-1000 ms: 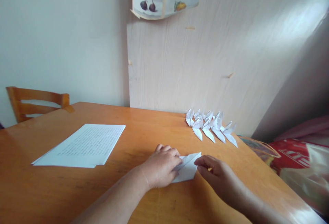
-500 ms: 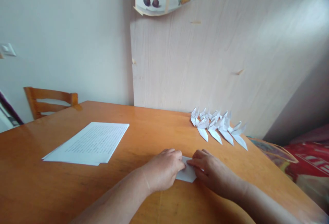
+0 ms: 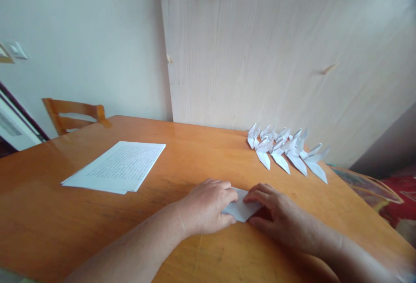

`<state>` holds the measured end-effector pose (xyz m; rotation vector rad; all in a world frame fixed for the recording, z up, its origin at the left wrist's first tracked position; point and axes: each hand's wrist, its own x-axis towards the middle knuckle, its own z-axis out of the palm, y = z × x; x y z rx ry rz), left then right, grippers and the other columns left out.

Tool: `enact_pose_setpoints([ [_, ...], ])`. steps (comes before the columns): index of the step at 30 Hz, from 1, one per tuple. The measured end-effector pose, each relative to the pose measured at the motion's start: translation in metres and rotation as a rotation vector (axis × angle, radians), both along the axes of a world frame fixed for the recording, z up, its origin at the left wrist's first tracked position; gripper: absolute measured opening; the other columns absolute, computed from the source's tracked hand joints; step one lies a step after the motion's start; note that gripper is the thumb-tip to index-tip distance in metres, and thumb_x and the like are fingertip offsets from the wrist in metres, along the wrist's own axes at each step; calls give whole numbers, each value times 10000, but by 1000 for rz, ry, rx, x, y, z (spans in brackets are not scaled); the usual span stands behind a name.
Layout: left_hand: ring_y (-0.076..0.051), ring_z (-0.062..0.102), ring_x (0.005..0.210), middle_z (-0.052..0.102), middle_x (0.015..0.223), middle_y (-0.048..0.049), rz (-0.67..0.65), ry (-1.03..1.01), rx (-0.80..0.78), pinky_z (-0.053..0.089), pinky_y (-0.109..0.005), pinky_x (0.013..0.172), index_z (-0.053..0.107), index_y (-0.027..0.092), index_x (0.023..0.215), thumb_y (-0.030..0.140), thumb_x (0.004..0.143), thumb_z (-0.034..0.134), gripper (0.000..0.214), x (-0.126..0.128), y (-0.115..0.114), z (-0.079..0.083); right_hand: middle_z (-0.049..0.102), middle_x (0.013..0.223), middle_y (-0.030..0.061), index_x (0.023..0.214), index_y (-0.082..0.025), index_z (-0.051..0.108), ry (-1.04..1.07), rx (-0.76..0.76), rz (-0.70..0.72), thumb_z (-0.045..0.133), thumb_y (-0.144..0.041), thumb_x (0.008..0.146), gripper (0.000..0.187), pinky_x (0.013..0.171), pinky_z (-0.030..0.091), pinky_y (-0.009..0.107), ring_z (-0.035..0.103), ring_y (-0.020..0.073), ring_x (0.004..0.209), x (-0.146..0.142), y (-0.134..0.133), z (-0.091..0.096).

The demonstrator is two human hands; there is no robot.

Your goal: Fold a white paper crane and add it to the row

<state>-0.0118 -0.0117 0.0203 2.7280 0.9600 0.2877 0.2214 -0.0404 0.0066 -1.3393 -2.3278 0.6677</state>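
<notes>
Sheet (image 3: 239, 210), folded: one; gripped by left hand (image 3: 211, 208) (nine o'clock), right hand (image 3: 278, 214) (three), fingers part-curled. Paper figures (image 3: 294, 155): roughly eight, one o'clock. Table edge (image 3: 208, 130): twelve, well apart.

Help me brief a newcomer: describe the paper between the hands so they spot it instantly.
On the orange wooden table, look toward the near side. Between the left hand and right hand is a small, white folded paper. Unlike the printed sheets farther left and pointed paper figures farther back, it alone is touched.

Homelike room: wooden table (image 3: 195, 153), chair (image 3: 76, 108)
</notes>
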Motion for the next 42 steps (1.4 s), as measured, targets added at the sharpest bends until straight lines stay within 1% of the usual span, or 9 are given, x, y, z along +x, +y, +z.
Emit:
enact_pose_setpoints([
  [5, -193, 575, 829, 585, 872, -10, 5, 8, 14, 413, -314, 722, 617, 211, 856, 314, 818, 683, 129, 1, -2, 1, 628, 983, 21, 978, -274, 692, -8, 8, 26, 656, -192, 813, 187, 756, 465, 272, 582, 166, 865, 0, -1, -1],
  [8, -182, 567, 820, 577, 865, -6, -10, 9, 21, 407, -313, 726, 610, 205, 834, 278, 826, 671, 96, 0, -2, 2, 625, 996, 22, 970, -276, 701, 5, 27, 45, 644, -190, 833, 171, 746, 468, 270, 583, 163, 872, 0, -1, -2],
  [12, -178, 560, 824, 572, 876, -10, -21, 7, 32, 401, -318, 748, 611, 200, 830, 274, 846, 654, 88, 0, -3, 3, 629, 988, 27, 939, -281, 719, 14, 51, 77, 623, -182, 855, 162, 733, 468, 276, 584, 164, 870, -2, -1, -4],
  [16, -177, 558, 828, 573, 886, -14, -26, 7, 12, 398, -317, 761, 618, 200, 824, 260, 862, 635, 73, -1, -3, 3, 636, 983, 34, 918, -288, 734, -6, 73, 93, 617, -200, 874, 153, 759, 465, 298, 581, 178, 892, -2, 0, -4],
  [23, -179, 563, 832, 580, 888, -19, -11, 6, -5, 393, -321, 763, 620, 199, 811, 241, 881, 593, 86, -1, -3, 4, 650, 934, 37, 899, -284, 744, 8, 67, 114, 589, -242, 915, 161, 770, 455, 312, 582, 186, 884, -2, 4, -5],
  [26, -172, 558, 805, 577, 879, -19, 0, 6, -24, 395, -319, 753, 618, 196, 793, 216, 870, 577, 89, 0, -3, 4, 647, 909, 31, 844, -262, 724, 24, 59, 88, 575, -273, 932, 174, 749, 448, 304, 579, 177, 853, -4, 5, -6],
  [30, -171, 562, 817, 575, 871, -21, 27, -16, -37, 408, -314, 769, 610, 189, 771, 187, 854, 559, 98, 1, -3, 2, 632, 874, 26, 768, -230, 663, 54, 37, 3, 575, -258, 919, 178, 731, 443, 294, 575, 172, 839, -8, 8, -10],
  [35, -178, 569, 841, 579, 863, -30, 43, -18, -40, 420, -311, 771, 632, 186, 780, 189, 857, 556, 108, 2, -2, -2, 626, 863, 26, 807, -227, 652, 69, 32, -92, 594, -247, 883, 97, 730, 444, 302, 572, 178, 827, -12, 12, -18],
  [42, -155, 554, 759, 575, 838, -34, 114, -55, -51, 420, -284, 686, 602, 172, 711, 227, 867, 542, 176, 6, -1, -6, 627, 866, 29, 790, -226, 635, 52, 18, -131, 588, -265, 883, 111, 738, 443, 310, 572, 186, 837, -15, 15, -25],
])
